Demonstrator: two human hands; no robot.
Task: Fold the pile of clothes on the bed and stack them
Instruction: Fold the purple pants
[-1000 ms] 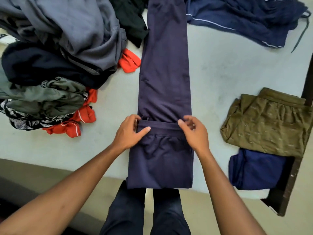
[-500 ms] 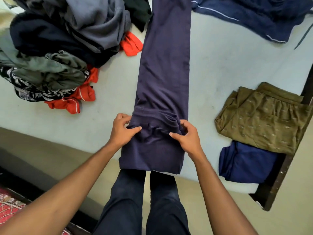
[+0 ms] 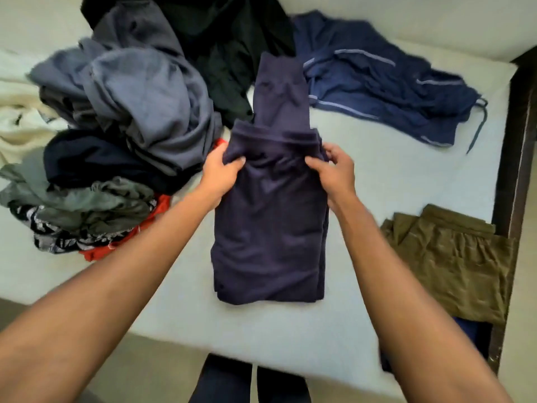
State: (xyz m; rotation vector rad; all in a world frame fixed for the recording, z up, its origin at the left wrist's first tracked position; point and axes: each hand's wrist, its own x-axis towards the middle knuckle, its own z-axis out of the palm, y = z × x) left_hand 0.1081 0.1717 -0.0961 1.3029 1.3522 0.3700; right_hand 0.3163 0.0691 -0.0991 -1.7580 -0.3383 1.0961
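Dark purple trousers (image 3: 270,228) lie lengthwise on the bed (image 3: 392,175), their near part folded into a thick block. My left hand (image 3: 219,168) pinches the fold's far left corner. My right hand (image 3: 334,167) grips the far right corner. Beyond my hands an unfolded stretch of the trousers reaches toward the back. An unfolded pile of clothes (image 3: 122,135) in grey, black, green and red is heaped at the left. At the right edge sits a folded olive garment (image 3: 453,260) on top of a folded blue one (image 3: 470,330).
Crumpled blue shorts with pale piping (image 3: 386,82) lie at the back right. A black garment (image 3: 220,39) is at the back centre. A dark wooden bed frame (image 3: 520,146) runs down the right side. My legs (image 3: 247,379) stand at the bed's near edge.
Both hands have carried the folded end of the trousers away from me, doubling the fold and shortening the unfolded stretch. The camera has tilted up, showing more of the bed's far side.
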